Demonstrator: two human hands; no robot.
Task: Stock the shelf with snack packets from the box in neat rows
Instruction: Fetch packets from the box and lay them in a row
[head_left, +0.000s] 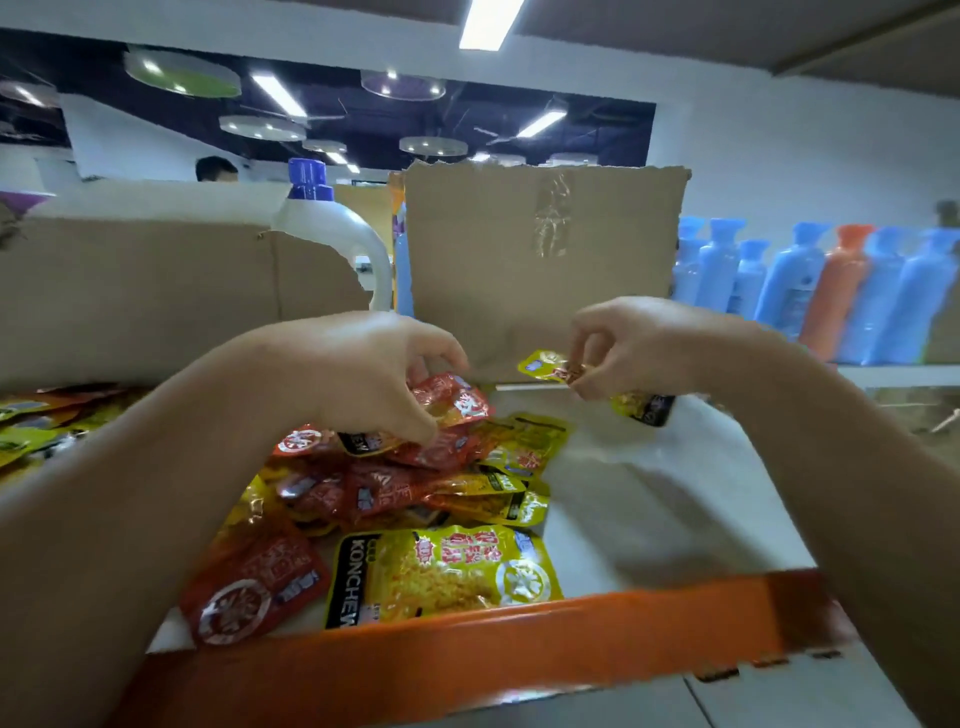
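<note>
**Both hands on packets over a half-filled shelf**

A white shelf (675, 519) with an orange front lip (519, 639) fills the lower part of the head view. Its right part is bare. At the back left stands a large cardboard box (156, 291). A separate upright cardboard panel (519, 260) with a strip of tape stands behind the hands.

To the right, on a neighbouring shelf, stands a row of blue and orange bottles (789, 291). A white jug with a blue cap (332, 228) rises between the box and the panel.

A loose pile of red and yellow snack packets (415, 488) lies on the left half of the shelf, overlapping at many angles and not in rows. More packets (31, 415) show at the far left; whether they are inside the box cannot be told.

The left hand (363, 374) reaches down onto the top of the pile, fingers curled round a red packet (457, 400). The right hand (649, 348) is raised above the shelf, beside the pile, pinching a yellow packet (639, 400) between thumb and fingertips.

Nearest the lip, a yellow packet marked KONCHEW (441, 571) lies flat beside a red one (254, 587).
</note>
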